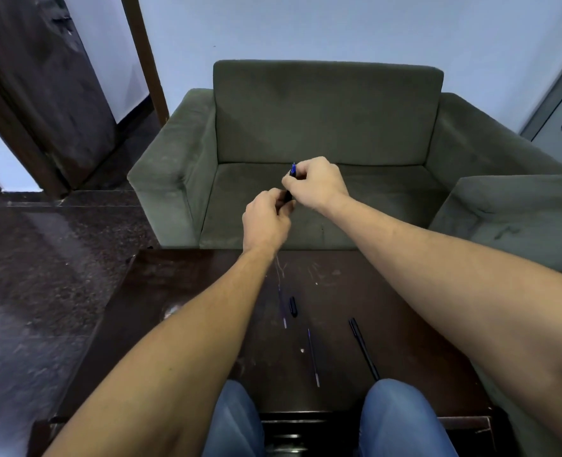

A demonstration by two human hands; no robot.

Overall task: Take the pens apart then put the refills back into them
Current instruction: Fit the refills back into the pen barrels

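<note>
Above the far edge of the dark surface, in the head view, both hands meet on one pen. The right hand pinches its upper, blue-tipped end in curled fingers; the left hand closes its fingers around the lower, nearer end. The pen's long axis runs near to far, tilted slightly, so pulling it apart likely means drawing the hands away along that line. On the surface nearer the person lie a refill, a short black cap just right of it, a second refill, and a black barrel farthest right.
</note>
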